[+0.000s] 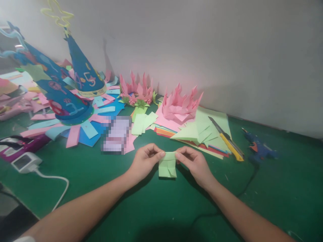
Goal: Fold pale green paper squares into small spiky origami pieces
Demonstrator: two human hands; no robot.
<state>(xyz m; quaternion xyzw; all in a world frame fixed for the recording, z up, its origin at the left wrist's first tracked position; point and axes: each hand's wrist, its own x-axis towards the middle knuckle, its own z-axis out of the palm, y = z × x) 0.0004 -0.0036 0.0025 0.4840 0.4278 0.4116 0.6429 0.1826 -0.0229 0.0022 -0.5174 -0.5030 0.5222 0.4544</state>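
A small folded piece of light green paper (167,165) stands on the green table (151,208) in front of me. My left hand (145,159) pinches its top left corner with fingers curled. My right hand (193,162) pinches its top right corner the same way. Both forearms reach in from the bottom edge. The lower part of the paper shows folded flaps.
Behind the hands lie a stack of coloured paper sheets (202,132), loose green pieces (143,122), two pink paper crowns (180,104), a yellow utility knife (228,141) and a blue glue gun (259,149). Blue cone hats (83,70) stand at left; a white charger (24,162) with cable lies near the left edge.
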